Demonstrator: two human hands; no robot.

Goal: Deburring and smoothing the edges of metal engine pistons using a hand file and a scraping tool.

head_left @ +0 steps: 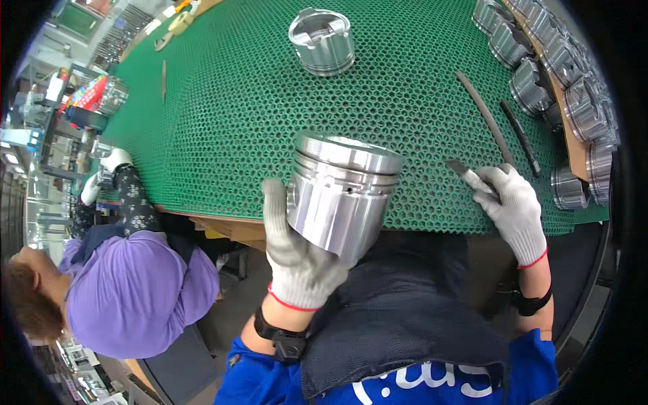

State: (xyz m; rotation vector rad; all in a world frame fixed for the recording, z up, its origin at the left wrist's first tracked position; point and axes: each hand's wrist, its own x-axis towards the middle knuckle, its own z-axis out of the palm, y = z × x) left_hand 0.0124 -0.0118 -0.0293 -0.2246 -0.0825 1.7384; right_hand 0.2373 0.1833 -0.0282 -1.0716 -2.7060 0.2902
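Note:
A shiny metal piston (342, 212) rests in my left hand (295, 266), its grooved end up and tilted slightly away from me. The gloved thumb lies along its left side, and the other fingers are mostly hidden beneath it. At the right, my right hand (516, 206), also in a white knit glove, is closed on a short blade tool with a whitish handle (471, 177). The tool's dark tip points left over the green mat, apart from the piston. Beyond my right hand lie a long curved grey strip (484, 111) and a dark file-like rod (520, 137).
Another piston (324, 44) stands at the far middle of the green honeycomb mat (229, 128). Several pistons (531, 86) line the right edge beside a brown divider (576, 145). A thin rod (164, 81) and a tape roll (181, 24) lie far left. A co-worker in purple (128, 290) sits left.

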